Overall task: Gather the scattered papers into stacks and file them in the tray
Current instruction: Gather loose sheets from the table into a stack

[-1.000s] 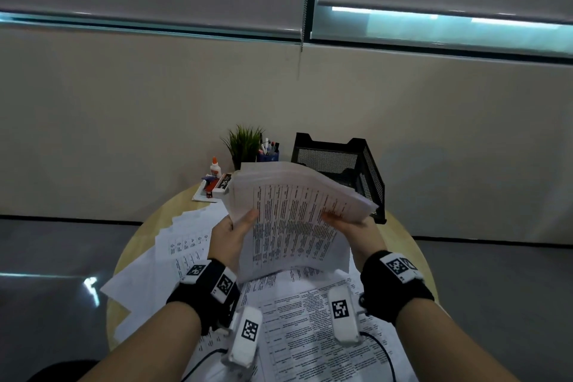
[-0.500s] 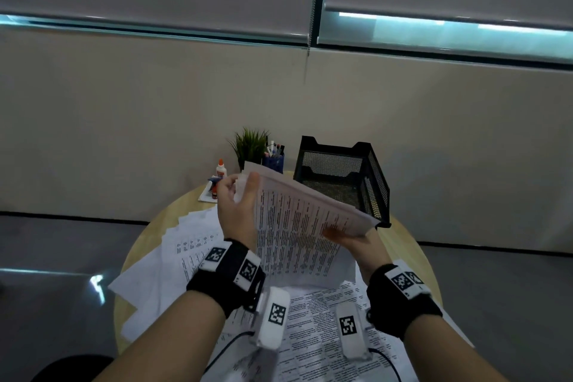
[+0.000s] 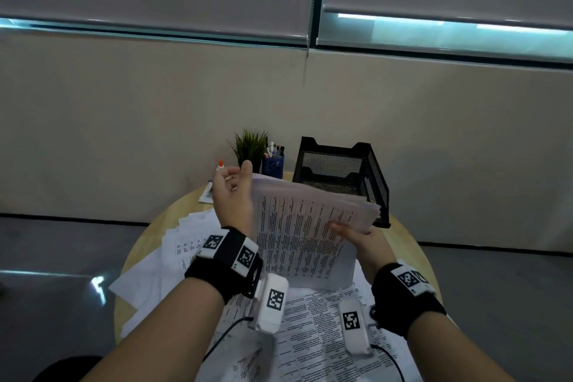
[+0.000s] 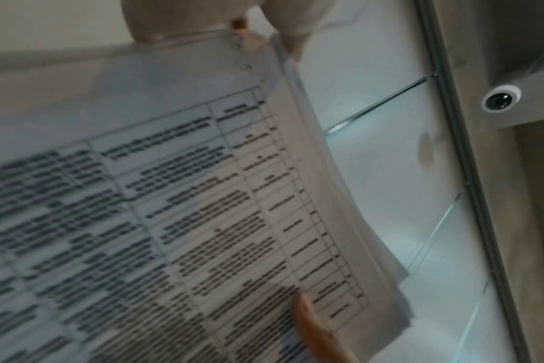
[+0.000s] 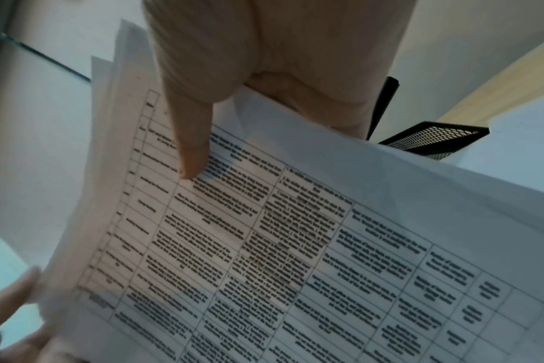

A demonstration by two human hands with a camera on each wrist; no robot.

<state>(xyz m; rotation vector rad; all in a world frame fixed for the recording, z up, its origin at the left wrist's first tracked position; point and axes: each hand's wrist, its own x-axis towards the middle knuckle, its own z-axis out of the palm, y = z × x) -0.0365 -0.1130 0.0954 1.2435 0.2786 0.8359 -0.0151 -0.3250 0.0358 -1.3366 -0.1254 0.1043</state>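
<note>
Found a round wooden table (image 3: 155, 232) set against a beige wall, covered over most of its top with loose printed sheets (image 3: 313, 329), overlapping and fanned out toward the left edge.

Recorded a stack of papers (image 3: 305, 226) held in the air above the middle of the table, tilted, with printed tables on the top sheet facing the wearer. Noted uneven, slightly fanned sheet edges in both wrist views. Saw the stack's far edge lying across the lower front of the tray in the head view; could not determine contact between the two.

Logged a black mesh tray (image 3: 376, 178) standing at the far right of the table, tiered, with its open front turned toward the wearer. Saw mesh floor and back wall inside the upper level; lower level largely hidden behind the stack.

Right hand (image 3: 364, 240): clamped on the right near corner of the stack, thumb pressed on the printed face, fingers underneath.

Left hand (image 3: 231, 195): raised at the stack's left edge, palm turned toward the paper, fingers loose and spread, grasping nothing.

Noted at the far side of the table, left of the tray: a small potted plant (image 3: 249, 147); just beside it a blue mesh pen cup (image 3: 273, 166), upright, holding several pens and markers; and a glue bottle (image 3: 220, 164) with an orange cap, partly hidden behind the left hand.
</note>
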